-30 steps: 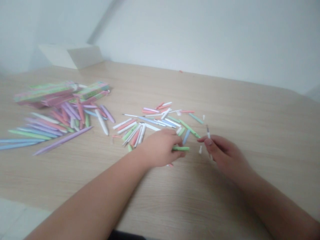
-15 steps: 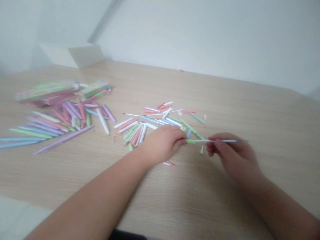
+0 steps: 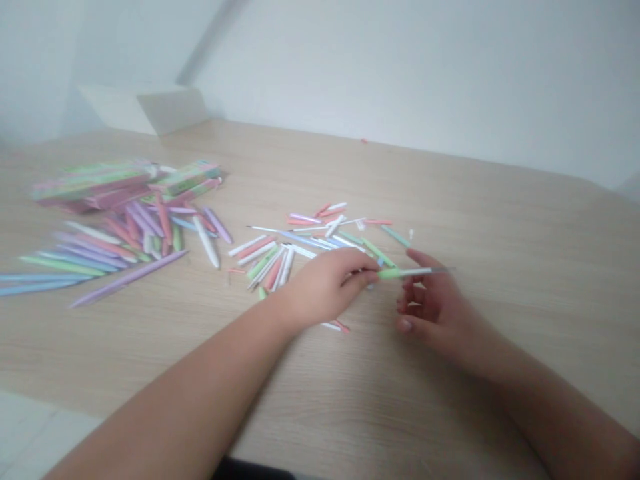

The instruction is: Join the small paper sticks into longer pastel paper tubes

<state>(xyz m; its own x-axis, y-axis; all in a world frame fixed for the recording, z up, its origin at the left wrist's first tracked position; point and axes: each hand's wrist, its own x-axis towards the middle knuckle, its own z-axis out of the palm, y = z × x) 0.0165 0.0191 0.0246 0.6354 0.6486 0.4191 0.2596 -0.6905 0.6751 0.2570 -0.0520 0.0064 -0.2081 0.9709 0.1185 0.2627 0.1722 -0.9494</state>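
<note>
Left hand (image 3: 327,287) is pinching a green barrel (image 3: 389,274) between thumb and fingers, white refill (image 3: 416,271) sticking out its right end, over the table (image 3: 310,407) by the right side of the loose parts (image 3: 263,264). Right hand (image 3: 440,310) is holding thumb and index finger apart, refill crossing the index finger; can't tell if they're touching. Pens (image 3: 129,279) are lying at far left.

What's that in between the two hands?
In the head view, a green pen barrel with a thin white refill sticking out toward the right hand; the left hand grips the barrel.
</note>
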